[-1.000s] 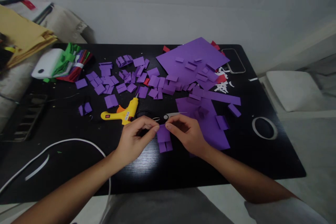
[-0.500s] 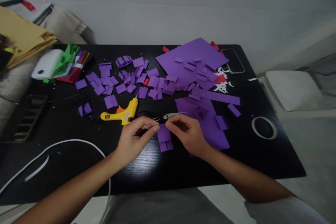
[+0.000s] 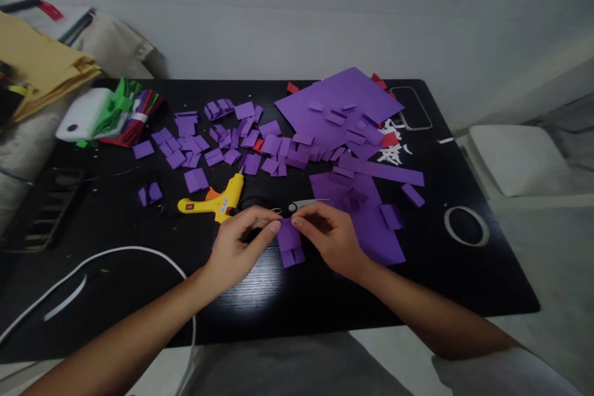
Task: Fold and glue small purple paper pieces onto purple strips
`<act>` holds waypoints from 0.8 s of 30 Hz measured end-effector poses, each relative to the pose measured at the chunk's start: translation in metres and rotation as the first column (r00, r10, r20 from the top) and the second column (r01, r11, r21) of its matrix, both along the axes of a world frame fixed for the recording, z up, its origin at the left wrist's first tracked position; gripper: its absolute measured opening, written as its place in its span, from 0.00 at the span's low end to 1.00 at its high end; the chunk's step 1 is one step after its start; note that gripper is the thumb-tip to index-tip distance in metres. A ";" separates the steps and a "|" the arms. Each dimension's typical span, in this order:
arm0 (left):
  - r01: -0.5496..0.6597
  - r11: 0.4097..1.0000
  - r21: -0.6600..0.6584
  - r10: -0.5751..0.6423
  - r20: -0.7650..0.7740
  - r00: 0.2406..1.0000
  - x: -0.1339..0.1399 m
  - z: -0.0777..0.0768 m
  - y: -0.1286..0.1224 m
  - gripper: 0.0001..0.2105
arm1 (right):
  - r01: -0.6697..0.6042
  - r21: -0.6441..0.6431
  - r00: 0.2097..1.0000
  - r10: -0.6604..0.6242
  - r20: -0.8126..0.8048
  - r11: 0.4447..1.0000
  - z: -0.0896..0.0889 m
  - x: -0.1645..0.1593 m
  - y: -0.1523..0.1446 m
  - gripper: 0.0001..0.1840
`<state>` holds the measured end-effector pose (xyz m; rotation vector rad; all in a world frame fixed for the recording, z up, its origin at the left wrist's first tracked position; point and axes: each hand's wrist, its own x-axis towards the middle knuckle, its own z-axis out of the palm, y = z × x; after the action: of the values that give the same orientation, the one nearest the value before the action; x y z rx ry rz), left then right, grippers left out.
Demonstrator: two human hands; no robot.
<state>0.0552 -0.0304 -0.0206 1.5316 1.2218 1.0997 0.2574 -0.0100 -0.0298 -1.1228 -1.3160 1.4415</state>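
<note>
Between my two hands hangs a folded piece of purple paper [image 3: 290, 241], its lower end showing a small split flap. My left hand [image 3: 244, 238] pinches its upper left corner between thumb and forefinger. At the upper right corner, my right hand [image 3: 329, 235] pinches in the same way. Just beyond the fingertips lie scissors [image 3: 309, 203], their handles partly hidden by my hands. A yellow glue gun [image 3: 218, 199] rests to the left of my left hand. Under and beyond my right hand is a purple paper sheet [image 3: 378, 223] with folded pieces on it.
Many small folded purple pieces [image 3: 190, 143] are strewn across the black table [image 3: 325, 309]. Farther back lies a larger purple sheet [image 3: 343, 90], beside a phone [image 3: 414, 109]. A tape ring [image 3: 466, 226] is at the right, a white cable [image 3: 134, 248] at the left.
Hardly anything differs. Both hands keep their pinch on the purple paper, whose lower end has shifted very slightly.
</note>
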 end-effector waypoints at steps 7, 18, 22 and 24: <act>-0.016 0.999 0.045 0.018 -0.045 0.999 0.000 0.000 0.001 0.03 | -0.036 -0.029 0.999 0.036 -0.003 0.999 0.000 0.000 -0.001 0.09; -0.021 0.999 0.042 0.022 -0.027 0.999 0.001 0.000 0.000 0.03 | -0.064 -0.035 0.998 0.064 -0.008 0.997 -0.001 0.001 0.000 0.10; -0.023 0.999 0.043 0.023 -0.020 1.000 0.001 0.000 -0.001 0.03 | -0.059 -0.032 0.998 0.059 0.000 0.998 -0.002 0.000 0.000 0.11; -0.019 0.999 0.044 0.019 -0.019 1.000 0.001 -0.001 -0.001 0.03 | -0.059 -0.033 0.998 0.059 -0.003 0.998 -0.003 0.000 0.000 0.10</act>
<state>0.0558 -0.0317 -0.0216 1.5695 1.2349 1.1330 0.2575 -0.0098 -0.0325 -1.1118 -1.3386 1.5118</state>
